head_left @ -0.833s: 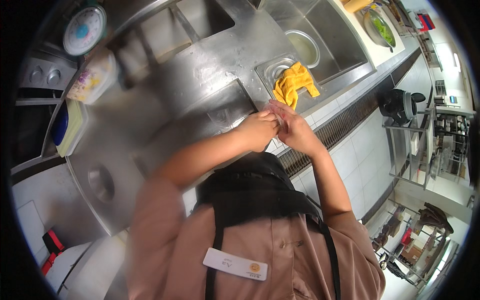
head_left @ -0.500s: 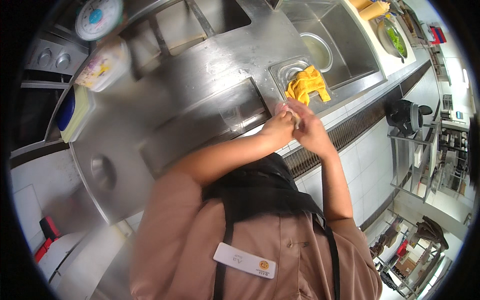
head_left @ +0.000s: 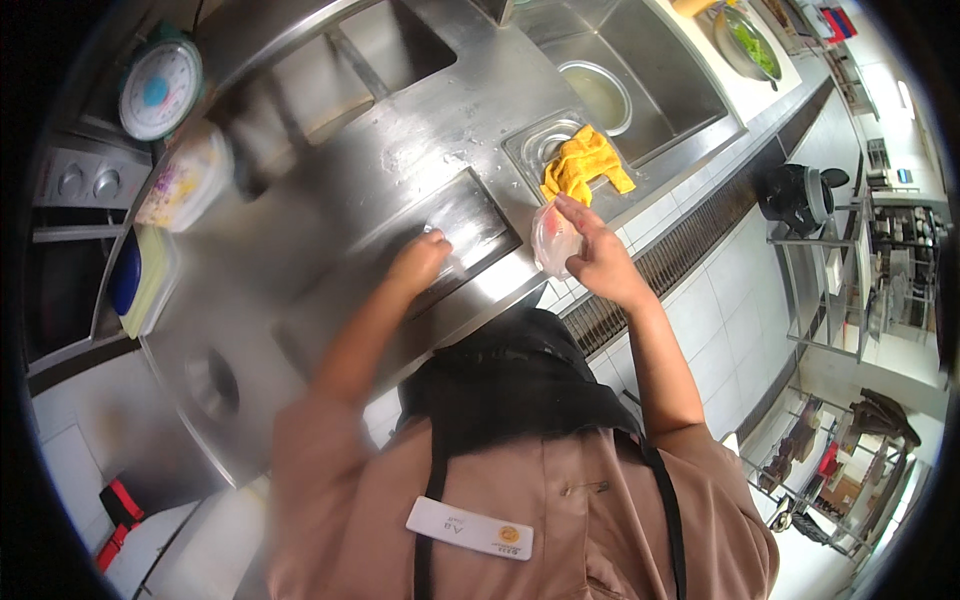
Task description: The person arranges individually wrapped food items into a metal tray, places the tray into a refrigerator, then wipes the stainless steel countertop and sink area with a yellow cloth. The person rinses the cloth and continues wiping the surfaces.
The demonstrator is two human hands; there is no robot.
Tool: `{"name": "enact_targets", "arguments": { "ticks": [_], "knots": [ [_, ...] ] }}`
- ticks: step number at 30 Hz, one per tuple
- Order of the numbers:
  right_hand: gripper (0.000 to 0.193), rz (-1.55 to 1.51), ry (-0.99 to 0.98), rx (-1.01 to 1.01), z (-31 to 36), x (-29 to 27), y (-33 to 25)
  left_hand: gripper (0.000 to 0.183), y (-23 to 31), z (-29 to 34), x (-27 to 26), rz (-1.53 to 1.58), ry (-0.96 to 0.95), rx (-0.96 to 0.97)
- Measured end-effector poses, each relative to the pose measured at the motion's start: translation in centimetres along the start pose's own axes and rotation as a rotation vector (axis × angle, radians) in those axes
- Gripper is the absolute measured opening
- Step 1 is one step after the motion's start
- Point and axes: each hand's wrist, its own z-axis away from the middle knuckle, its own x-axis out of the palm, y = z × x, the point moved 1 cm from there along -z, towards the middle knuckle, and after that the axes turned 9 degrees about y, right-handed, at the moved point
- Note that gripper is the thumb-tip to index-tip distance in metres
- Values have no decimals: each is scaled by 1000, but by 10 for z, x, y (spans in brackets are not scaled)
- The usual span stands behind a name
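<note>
At the near edge of the steel counter (head_left: pixel 430 125), one person, both hands apart from each other. Right hand (head_left: pixel 605 265): thumb and fingers clamped on the right side of a clear plastic item (head_left: pixel 553 245) with a reddish patch. Item sits just past the counter's near edge, right of the sunken panel (head_left: pixel 462 205); bag or cup, can't tell. Left hand (head_left: pixel 420 262): fingers bent together over the panel's left part; can't tell if it grips anything.

Surface: brushed steel, wet spots beyond the panel, strong glare on it. Yellow cloth (head_left: pixel 582 165) is bunched over a small inset tray (head_left: pixel 526 147), just beyond the right hand. Far right of that, deep sink (head_left: pixel 665 85) with a round pan (head_left: pixel 628 106) in it, cloudy liquid inside. Past the sink, pale worktop, metal bowl (head_left: pixel 726 42) with green leaves (head_left: pixel 755 48). Far side, rectangular wells (head_left: pixel 405 45) cut into the steel. Far left, dial scale (head_left: pixel 160 90), white face, blue hub. Nearer on the left, a whitish container (head_left: pixel 180 185) with yellow and purple blotches, blurred, and a pale green board (head_left: pixel 152 275).

Room: slatted floor drain (head_left: pixel 682 228) runs diagonally through white floor tiles (head_left: pixel 720 268). Right side, a metal rack (head_left: pixel 815 243) carries a black rounded appliance (head_left: pixel 788 205). Nearer right, more shelving with a brown box (head_left: pixel 840 488).
</note>
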Motion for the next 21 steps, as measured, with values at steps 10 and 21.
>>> {"name": "enact_targets", "arguments": {
  "ticks": [10, 21],
  "knots": [
    [74, -42, 103, -161, 10, 19, 18, 17, 149, -58, -7, 439, 369, 207],
    [57, -52, 226, -199, 68, -11, 10, 28, 198, -87, 12, -234, -658, 643]
  ]
}}
